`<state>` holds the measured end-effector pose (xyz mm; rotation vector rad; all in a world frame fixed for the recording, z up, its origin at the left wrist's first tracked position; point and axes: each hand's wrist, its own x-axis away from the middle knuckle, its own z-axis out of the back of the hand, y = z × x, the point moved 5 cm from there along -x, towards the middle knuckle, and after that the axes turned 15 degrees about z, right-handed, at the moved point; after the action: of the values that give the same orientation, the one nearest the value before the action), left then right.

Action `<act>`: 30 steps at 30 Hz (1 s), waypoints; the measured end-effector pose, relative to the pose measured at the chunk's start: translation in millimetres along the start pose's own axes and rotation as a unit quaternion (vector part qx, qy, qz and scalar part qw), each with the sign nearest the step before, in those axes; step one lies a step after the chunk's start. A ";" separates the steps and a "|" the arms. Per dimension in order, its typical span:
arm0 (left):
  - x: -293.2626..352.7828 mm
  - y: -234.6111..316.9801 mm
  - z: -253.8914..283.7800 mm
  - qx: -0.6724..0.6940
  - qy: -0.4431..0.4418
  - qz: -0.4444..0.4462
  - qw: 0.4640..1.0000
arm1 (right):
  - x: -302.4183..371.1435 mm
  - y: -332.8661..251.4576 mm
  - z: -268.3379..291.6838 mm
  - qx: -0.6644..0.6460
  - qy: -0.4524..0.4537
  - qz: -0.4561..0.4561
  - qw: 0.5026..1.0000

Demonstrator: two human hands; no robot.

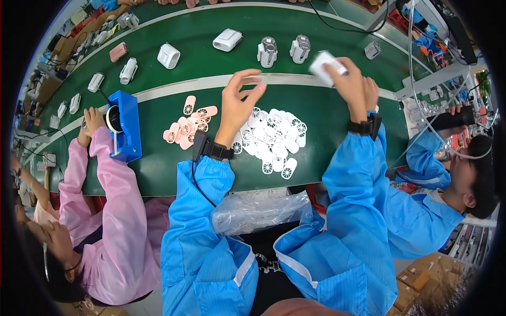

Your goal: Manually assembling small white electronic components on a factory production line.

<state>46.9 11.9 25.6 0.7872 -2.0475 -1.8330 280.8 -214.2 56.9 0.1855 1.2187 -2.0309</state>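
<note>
White housing (pixel 320 66) in right grip (pixel 351 87), blurred

Green table (pixel 316 105) | white plates (pixel 273 138) heaped | pink plates (pixel 184 127) left | blue tape dispenser (pixel 133 124)

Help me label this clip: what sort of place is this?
Probably a factory assembly line: white devices spaced along a green strip, a pile of white plates, and smocked co-workers on both sides.

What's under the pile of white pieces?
The green tabletop shows around the pile's edges, and upper white pieces overlap others. What lies fully beneath the overlapped middle is covered and can't be seen.
</note>
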 end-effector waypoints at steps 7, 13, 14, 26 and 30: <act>7.1 -20.2 -9.3 -0.050 -0.177 0.071 0.980 | 50.6 -119.2 -75.2 -0.132 -0.238 0.128 0.954; -1.6 -23.4 11.3 0.246 -0.039 0.225 0.942 | 112.1 -115.3 -70.3 0.152 -0.174 0.159 0.960; -1.3 -22.9 10.1 0.247 -0.041 0.228 0.941 | 117.2 -110.3 -71.8 0.154 -0.174 0.156 0.960; 4.1 -8.6 -0.2 0.036 -0.054 0.153 0.986 | 73.7 -83.3 -69.6 -0.238 -0.081 -0.007 0.968; 8.3 -2.0 -11.1 -0.042 -0.120 0.038 0.991 | 45.1 -90.3 -85.3 -0.298 -0.092 0.052 0.949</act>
<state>46.7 -2.0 24.2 0.4808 -2.0906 -2.0405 168.5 -144.6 53.2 -0.2229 1.5992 -1.4702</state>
